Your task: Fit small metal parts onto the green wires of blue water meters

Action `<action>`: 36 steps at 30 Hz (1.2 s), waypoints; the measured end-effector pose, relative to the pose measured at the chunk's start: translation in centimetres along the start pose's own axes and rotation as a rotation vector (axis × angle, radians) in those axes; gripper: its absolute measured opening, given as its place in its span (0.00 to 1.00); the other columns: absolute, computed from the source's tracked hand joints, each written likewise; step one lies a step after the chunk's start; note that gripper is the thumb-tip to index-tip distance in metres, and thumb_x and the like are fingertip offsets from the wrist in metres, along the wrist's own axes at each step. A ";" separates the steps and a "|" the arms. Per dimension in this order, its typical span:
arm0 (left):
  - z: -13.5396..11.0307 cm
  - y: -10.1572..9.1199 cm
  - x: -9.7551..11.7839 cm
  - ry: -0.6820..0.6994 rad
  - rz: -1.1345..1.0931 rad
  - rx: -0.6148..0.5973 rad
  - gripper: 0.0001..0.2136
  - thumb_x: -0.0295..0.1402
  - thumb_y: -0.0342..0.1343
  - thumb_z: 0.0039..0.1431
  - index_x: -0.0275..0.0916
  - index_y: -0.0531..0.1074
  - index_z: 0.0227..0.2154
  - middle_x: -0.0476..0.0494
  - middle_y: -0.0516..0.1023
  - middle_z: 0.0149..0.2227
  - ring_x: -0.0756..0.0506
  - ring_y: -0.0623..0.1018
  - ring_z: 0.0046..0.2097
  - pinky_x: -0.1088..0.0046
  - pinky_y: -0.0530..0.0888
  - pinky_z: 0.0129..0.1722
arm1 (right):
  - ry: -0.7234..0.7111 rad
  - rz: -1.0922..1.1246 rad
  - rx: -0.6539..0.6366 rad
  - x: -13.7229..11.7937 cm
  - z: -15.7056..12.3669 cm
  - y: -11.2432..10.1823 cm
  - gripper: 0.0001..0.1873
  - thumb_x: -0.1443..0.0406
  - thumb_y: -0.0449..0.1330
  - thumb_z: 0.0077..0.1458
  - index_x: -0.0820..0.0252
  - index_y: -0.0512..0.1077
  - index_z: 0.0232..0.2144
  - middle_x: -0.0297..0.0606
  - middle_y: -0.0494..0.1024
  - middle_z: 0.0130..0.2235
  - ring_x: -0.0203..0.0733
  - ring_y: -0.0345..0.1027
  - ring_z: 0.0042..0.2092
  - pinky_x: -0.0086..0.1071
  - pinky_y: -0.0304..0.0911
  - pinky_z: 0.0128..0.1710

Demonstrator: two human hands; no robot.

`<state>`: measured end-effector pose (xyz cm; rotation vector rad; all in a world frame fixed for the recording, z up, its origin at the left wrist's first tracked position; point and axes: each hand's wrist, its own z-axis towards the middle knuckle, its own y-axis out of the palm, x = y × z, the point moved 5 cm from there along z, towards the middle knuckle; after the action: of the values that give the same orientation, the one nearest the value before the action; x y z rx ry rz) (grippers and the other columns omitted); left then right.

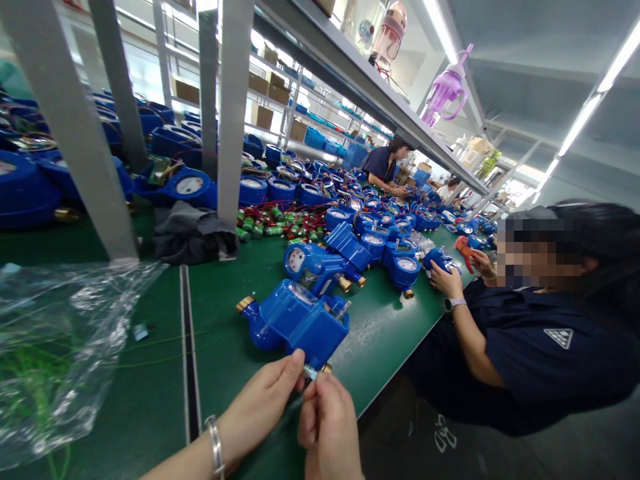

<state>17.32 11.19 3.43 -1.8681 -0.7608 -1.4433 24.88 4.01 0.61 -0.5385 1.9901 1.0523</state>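
1. We see our left hand point(263, 400) w/ thumb and forefinger pinched narrow on a small metal fitting point(311, 372), at the near end of the blue water meter point(295, 323).
2. Right hand point(327, 423) has fingers curled close, tips meeting the same fitting from below; can't tell what else it grips.
3. Meter lies on the green bench point(230, 360), just beyond our fingertips, brass end pointing left.
4. Clear plastic bag point(60, 347) sits well left of the fingers.
5. A co-worker's hand point(447, 280) rests on another meter point(436, 259), far right of ours.
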 end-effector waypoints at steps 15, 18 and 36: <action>-0.3 0.4 1.0 0.098 0.224 -0.016 0.23 0.52 0.38 0.59 0.37 0.65 0.25 0.48 0.68 0.28 0.46 0.67 0.33 0.72 0.63 0.35 | -1.032 -1.167 -0.053 -3.4 -1.8 -0.1 0.09 0.67 0.47 0.61 0.58 0.64 0.42 0.39 0.70 0.36 0.43 0.63 0.37 0.37 0.58 0.37; -0.1 0.5 1.0 0.084 0.215 -0.030 0.24 0.53 0.39 0.58 0.36 0.65 0.25 0.47 0.67 0.27 0.46 0.66 0.32 0.72 0.63 0.34 | -1.166 -1.292 0.042 -3.3 -1.7 0.2 0.08 0.69 0.48 0.61 0.61 0.63 0.42 0.41 0.69 0.34 0.44 0.61 0.34 0.38 0.57 0.33; -0.3 1.8 0.9 -0.143 -0.350 -0.016 0.23 0.55 0.55 0.46 0.36 0.62 0.22 0.54 0.59 0.22 0.52 0.56 0.27 0.77 0.59 0.27 | -1.463 -1.610 -0.097 -4.3 -1.2 1.2 0.07 0.71 0.47 0.56 0.63 0.64 0.34 0.39 0.65 0.27 0.44 0.54 0.28 0.39 0.49 0.29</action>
<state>18.73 9.91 4.15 -1.9345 -1.1971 -1.5365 26.05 3.67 5.14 -0.7863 -0.0622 0.1806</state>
